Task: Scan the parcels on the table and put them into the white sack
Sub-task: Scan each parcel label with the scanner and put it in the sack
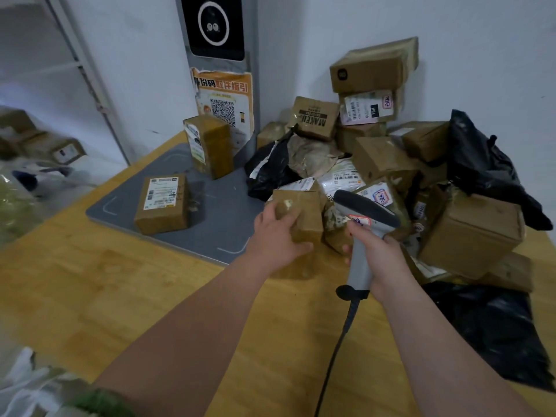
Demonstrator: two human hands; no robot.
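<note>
My left hand (278, 233) is closed on a small box (301, 216) at the near edge of the pile (391, 182), and my right hand (380, 255) grips the scanner (365, 218) just beside it. Nearly everything is left: the pile is high and two boxes sit apart on the grey pad (228, 212). The white stuff at lower left may be the sack (27, 383), but it's blurred.

A torn orange QR poster (224, 102) hangs on the grey kiosk post (219, 31) (dark screen above), beside white metal shelving (87, 73).
</note>
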